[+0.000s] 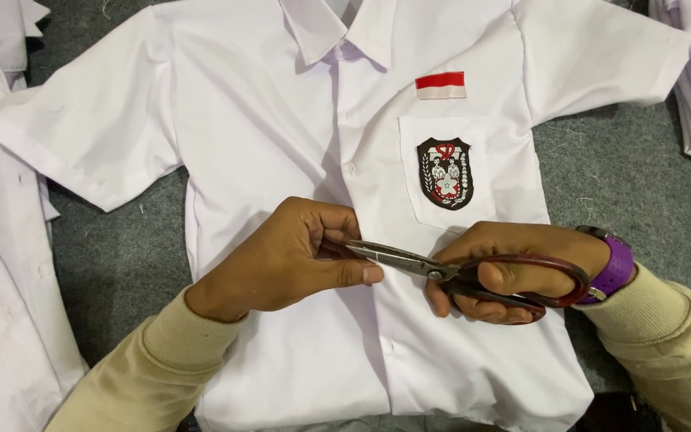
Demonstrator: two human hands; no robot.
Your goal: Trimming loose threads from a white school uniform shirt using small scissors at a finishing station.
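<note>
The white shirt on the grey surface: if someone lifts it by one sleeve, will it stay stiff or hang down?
The white shirt would probably hang limp: its thin cloth lies flat with soft creases. It looks light, so a push would likely bunch it. The stitched pocket badge may stay a little firmer.

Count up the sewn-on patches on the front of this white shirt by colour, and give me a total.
Red and white flag patch: 1
Black shield badge on the chest pocket: 1
Total: 2 patches on the white shirt
</note>
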